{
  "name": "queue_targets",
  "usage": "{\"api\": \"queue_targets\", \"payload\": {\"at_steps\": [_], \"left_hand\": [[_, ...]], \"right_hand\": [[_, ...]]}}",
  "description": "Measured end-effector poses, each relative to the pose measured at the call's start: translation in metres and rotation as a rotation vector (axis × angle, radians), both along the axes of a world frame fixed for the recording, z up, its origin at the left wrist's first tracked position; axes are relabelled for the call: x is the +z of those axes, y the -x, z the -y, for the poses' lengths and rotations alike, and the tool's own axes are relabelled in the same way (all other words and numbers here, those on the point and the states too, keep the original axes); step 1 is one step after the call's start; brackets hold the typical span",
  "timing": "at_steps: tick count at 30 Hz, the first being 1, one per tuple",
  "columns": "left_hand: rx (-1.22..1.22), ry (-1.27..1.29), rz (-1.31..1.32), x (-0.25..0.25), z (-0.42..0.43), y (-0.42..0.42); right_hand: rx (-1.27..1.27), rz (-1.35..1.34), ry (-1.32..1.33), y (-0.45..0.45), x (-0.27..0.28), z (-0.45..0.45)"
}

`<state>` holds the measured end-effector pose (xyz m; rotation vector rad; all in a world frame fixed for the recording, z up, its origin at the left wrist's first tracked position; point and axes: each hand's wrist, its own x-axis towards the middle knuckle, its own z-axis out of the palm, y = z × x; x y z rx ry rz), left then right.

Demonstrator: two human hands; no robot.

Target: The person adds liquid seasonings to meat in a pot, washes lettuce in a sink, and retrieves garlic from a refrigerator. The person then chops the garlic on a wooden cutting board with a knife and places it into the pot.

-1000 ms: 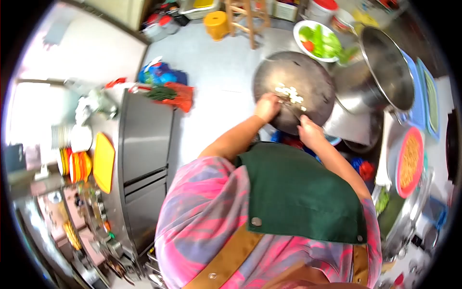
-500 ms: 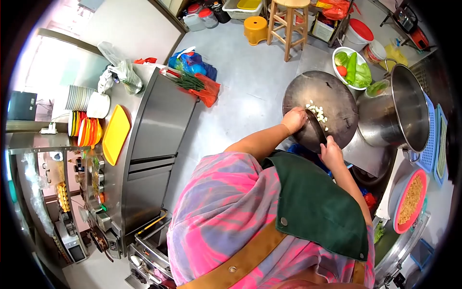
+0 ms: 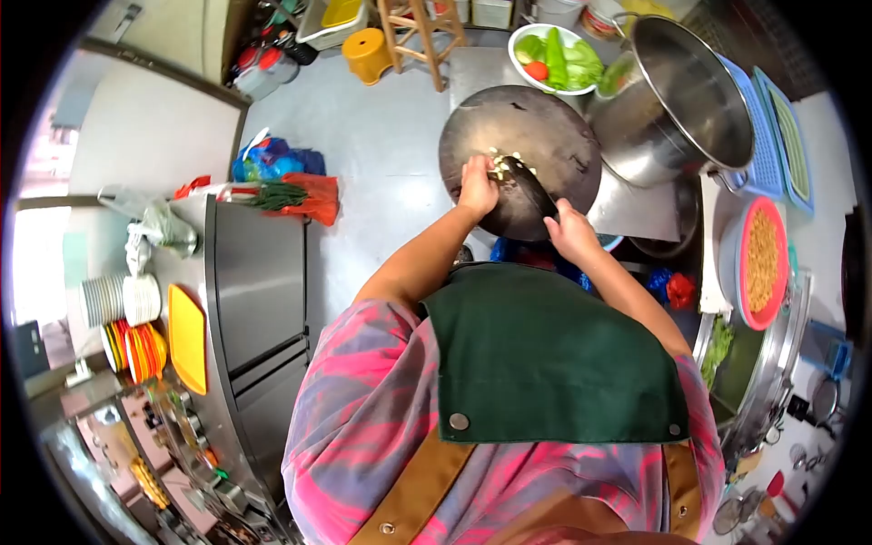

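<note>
On the round, dark chopping board (image 3: 481, 118) lie several small white pieces (image 3: 504, 163), partly under a dark, broad-bladed knife (image 3: 529, 186). My right hand (image 3: 574, 232) is closed on the knife's handle at the board's near right edge. The blade points up and to the left, toward the white pieces. My left hand (image 3: 478, 184) rests at the board's left part with its fingers bent together beside the pieces and the blade tip. Whether the fingers hold a piece is hidden.
A white bowl of vegetables (image 3: 588, 89) stands beyond the board, with a big steel pot (image 3: 627, 136) to its right. Further right is a pink-rimmed basin (image 3: 749, 272). A steel counter (image 3: 259, 272) with a yellow tray (image 3: 186, 339) stands at left.
The view has swung back and forth. The knife blade now lies low over the white pieces, covering some of them, and my left hand is still beside them.
</note>
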<state>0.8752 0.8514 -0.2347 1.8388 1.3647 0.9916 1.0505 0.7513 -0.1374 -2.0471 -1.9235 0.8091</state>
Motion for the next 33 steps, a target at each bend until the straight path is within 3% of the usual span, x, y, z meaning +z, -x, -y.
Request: {"api": "queue_targets", "payload": {"at_steps": [3,17,27,33], "left_hand": [[-0.138,-0.094,-0.037,0.009,0.01,0.009],[-0.168,-0.25,-0.232,0.001,0.012,0.034],[-0.176,-0.246,-0.242,0.002,0.016,0.038],[-0.138,-0.197,-0.202,0.005,0.015,0.038]], "right_hand": [[0.003,0.019,0.043,0.001,0.006,0.001],[0.201,0.078,0.078,0.017,-0.001,-0.006],[0.207,0.101,0.109,0.021,-0.002,-0.005],[0.215,0.071,-0.001,0.019,0.003,-0.005]]}}
